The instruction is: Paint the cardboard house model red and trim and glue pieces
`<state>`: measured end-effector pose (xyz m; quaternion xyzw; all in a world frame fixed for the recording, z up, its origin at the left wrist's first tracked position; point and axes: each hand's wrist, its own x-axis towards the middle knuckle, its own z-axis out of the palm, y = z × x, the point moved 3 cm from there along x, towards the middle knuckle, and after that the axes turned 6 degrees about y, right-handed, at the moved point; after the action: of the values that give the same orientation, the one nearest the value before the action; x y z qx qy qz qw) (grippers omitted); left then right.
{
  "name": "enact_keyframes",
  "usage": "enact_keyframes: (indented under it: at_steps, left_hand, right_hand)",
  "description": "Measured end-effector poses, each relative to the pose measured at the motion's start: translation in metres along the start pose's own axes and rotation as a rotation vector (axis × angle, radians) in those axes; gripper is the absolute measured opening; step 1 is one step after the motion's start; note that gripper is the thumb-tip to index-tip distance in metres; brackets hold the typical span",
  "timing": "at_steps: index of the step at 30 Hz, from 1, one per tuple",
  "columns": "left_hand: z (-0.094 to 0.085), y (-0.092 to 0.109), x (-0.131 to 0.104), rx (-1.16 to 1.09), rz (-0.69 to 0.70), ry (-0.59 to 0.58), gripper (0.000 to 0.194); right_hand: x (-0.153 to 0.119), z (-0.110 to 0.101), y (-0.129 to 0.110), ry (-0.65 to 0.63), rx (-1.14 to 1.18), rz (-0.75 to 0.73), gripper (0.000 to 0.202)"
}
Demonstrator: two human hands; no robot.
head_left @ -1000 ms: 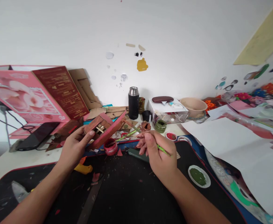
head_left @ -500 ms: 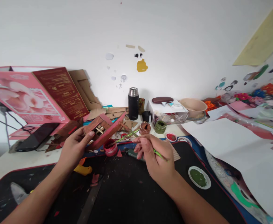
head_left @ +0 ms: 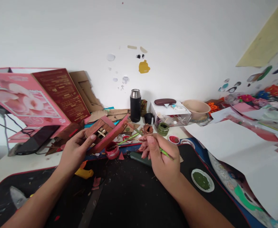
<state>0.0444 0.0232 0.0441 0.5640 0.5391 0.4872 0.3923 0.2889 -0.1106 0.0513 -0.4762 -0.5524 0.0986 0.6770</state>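
The left hand (head_left: 75, 147) is clamped on the left end of a small model house (head_left: 107, 128), thumb just beside its lattice window (head_left: 102, 132), holding it tilted up beside the red paint pot (head_left: 112, 151) at the far edge of the black mat (head_left: 129, 196). The right hand (head_left: 164, 155) is closed round a slim green brush (head_left: 166, 154), thumb and fingers together on it, the tip pointing at the long reddish panel (head_left: 113, 134) on the model's right side. Whether the bristles touch that panel I can't tell, as the tip is small and blends with what lies behind. A brown paint pot (head_left: 147, 129) and a green paint pot (head_left: 163, 129) stand beyond the right hand. Painting seems to be the step in hand; the next move calls for a steady left hold and a light, even stroke
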Motion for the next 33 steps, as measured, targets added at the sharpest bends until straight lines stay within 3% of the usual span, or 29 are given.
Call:
enact_keyframes:
  at_steps: [11,22,33]
  left_hand:
    - [0.000,0.004,-0.002,-0.009,0.014,0.001,0.069]
    - [-0.004,-0.010,0.005,-0.019,0.007,-0.006,0.079]
    - [0.001,0.000,-0.001,-0.025,-0.018,0.003,0.079]
  right_hand:
    - [0.002,-0.002,0.001,0.027,-0.010,-0.014,0.031]
    - [0.002,-0.003,0.001,0.049,-0.009,-0.033,0.031]
    - [0.001,-0.002,0.000,0.029,-0.005,-0.045,0.029]
